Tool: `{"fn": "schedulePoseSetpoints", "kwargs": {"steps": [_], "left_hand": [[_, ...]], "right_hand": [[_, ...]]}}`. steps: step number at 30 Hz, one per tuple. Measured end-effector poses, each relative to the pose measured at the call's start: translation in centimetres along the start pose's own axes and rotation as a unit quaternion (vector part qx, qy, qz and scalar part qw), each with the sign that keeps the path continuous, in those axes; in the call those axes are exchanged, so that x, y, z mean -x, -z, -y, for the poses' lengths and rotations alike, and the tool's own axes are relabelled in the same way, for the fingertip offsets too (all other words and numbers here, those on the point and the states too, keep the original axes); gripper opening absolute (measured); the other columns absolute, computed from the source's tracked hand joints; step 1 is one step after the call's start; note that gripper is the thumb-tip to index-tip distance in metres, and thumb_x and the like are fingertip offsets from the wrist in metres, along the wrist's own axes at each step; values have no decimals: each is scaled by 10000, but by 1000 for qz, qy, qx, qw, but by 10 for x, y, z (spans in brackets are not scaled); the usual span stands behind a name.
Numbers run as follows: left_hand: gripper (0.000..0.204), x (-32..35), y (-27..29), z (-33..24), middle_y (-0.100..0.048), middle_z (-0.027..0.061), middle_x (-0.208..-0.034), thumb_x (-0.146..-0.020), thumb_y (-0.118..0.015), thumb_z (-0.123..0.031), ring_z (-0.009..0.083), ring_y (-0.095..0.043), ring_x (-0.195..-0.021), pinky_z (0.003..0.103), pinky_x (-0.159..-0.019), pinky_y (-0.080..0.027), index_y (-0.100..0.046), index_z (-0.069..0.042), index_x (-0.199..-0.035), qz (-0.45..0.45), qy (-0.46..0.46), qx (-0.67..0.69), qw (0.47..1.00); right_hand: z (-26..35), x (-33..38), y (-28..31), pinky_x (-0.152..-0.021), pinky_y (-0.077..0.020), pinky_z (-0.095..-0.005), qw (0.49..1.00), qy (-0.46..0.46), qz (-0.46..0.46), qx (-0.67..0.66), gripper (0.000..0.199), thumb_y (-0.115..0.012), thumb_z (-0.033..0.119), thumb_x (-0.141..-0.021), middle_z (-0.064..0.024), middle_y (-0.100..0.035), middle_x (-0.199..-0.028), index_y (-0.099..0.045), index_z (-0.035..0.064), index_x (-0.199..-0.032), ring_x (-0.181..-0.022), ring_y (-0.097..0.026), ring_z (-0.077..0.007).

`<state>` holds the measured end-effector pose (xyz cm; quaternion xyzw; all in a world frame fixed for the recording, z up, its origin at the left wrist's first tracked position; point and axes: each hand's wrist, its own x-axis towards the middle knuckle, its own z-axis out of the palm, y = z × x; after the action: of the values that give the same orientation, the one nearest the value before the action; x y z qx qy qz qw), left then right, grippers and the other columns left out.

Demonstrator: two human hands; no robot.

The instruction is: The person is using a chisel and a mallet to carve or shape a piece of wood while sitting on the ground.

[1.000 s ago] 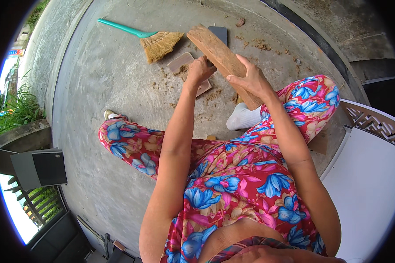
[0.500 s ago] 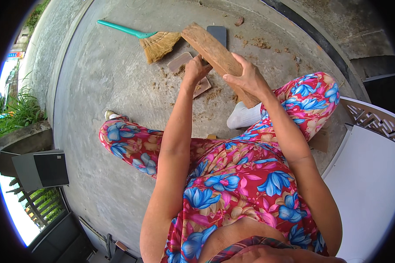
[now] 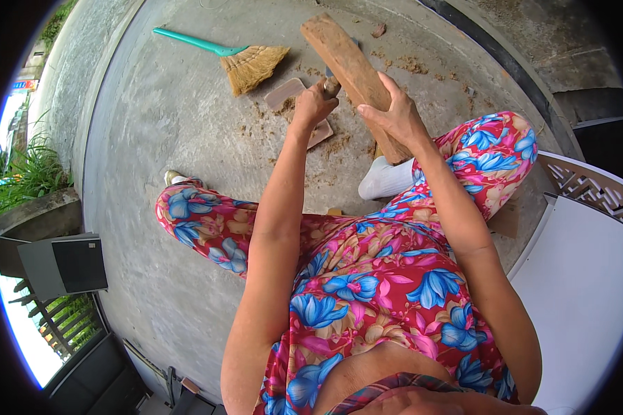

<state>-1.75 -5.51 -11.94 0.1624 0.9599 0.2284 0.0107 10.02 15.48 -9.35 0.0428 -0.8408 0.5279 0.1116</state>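
A long, thick wooden block point(image 3: 349, 66) is held up in front of the person, above the concrete floor point(image 3: 152, 138), slanting from its far left end to its near right end. It is straight and squared, like a short length of beam, with a warm brown colour that varies between tan and darker patches. Its broad face looks rough and unpainted, its edges are slightly worn, and the far end is cut blunt.

The right hand point(image 3: 399, 117) is spread partway open across the nearer half of the block and has hold of it, the thumb lying over the broad face and the fingers along the right edge. The left hand point(image 3: 313, 106) is curled closed around a short, brownish handle point(image 3: 332, 86) at the block's left side; what the handle belongs to is mostly hidden, and whether it touches the wood cannot be told.

The block's near end hangs just by a foot in a white sock point(image 3: 386, 181). Beyond the left hand lies a pale, flat piece point(image 3: 284, 93) with rounded corners. Brown crumbs point(image 3: 412, 66) are scattered right of the block, and a straw broom point(image 3: 253, 69) with a green handle lies far left.
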Motion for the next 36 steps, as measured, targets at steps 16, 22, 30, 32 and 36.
{"fn": "schedulePoseSetpoints", "kwargs": {"steps": [16,22,30,32,36], "left_hand": [[529,10,7,4,-695,227,-925,-757,-803,-292,434,-656,-912,484,-750,-513,-561,-46,-1158,-120,-16,21,992],[518,12,8,2,-697,231,-985,-777,-789,-281,408,-668,-957,458,-794,-521,-577,-44,-1186,-154,-4,64,986],[410,16,10,1,-716,196,-951,-772,-795,-184,365,-694,-905,426,-776,-528,-591,-42,-1098,-184,14,137,973],[371,12,8,3,-722,179,-945,-780,-780,-149,340,-703,-886,413,-779,-530,-596,-42,-1084,-183,50,144,971],[367,15,7,11,-722,174,-937,-781,-774,-145,336,-703,-886,409,-783,-529,-597,-42,-1086,-198,68,175,962]], "right_hand": [[18,-8,7,-992,-485,-384,998,17,-21,-48,912,-778,387,-719,-282,-591,-1289,-407,-22,-1444,-1188,-607,-343],[20,-9,2,-981,-492,-384,998,25,-17,-47,914,-776,388,-721,-284,-592,-1285,-402,-21,-1448,-1179,-614,-343],[8,-11,-21,-990,-489,-397,1000,9,3,9,925,-764,406,-711,-294,-575,-1303,-397,8,-1462,-1182,-605,-366],[-4,-14,-30,-1002,-482,-401,999,7,34,13,936,-761,418,-708,-297,-560,-1321,-391,10,-1466,-1197,-591,-375],[12,-15,-22,-1015,-473,-402,997,7,65,27,930,-762,407,-713,-291,-551,-1336,-389,8,-1466,-1213,-581,-371]]}}
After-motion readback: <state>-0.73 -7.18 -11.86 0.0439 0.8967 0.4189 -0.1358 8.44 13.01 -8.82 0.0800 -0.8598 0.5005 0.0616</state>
